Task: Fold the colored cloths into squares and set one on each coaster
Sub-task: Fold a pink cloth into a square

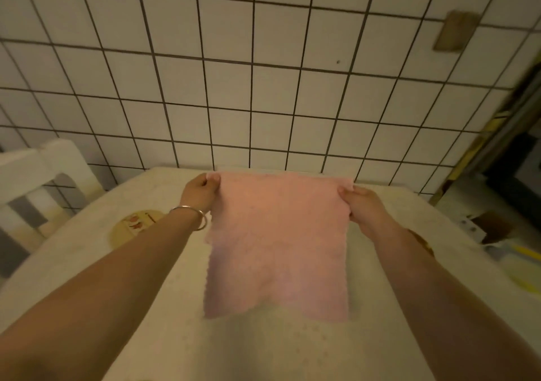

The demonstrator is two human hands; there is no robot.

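A pink cloth (278, 246) hangs spread out above the table, held by its two far corners. My left hand (202, 189) pinches the far left corner, and a metal bangle sits on that wrist. My right hand (361, 203) grips the far right corner. The cloth's near edge hangs loose and blurred over the table top. A round yellowish coaster (128, 225) with a small red picture lies on the table to the left, partly hidden by my left forearm. A brown patch showing past my right forearm may be another coaster; I cannot tell.
The table (263, 351) has a pale cream cover and reaches back to a white tiled wall (263, 88). A white chair (38, 173) stands at the left. Boxes and clutter (491, 228) sit on the floor at the right.
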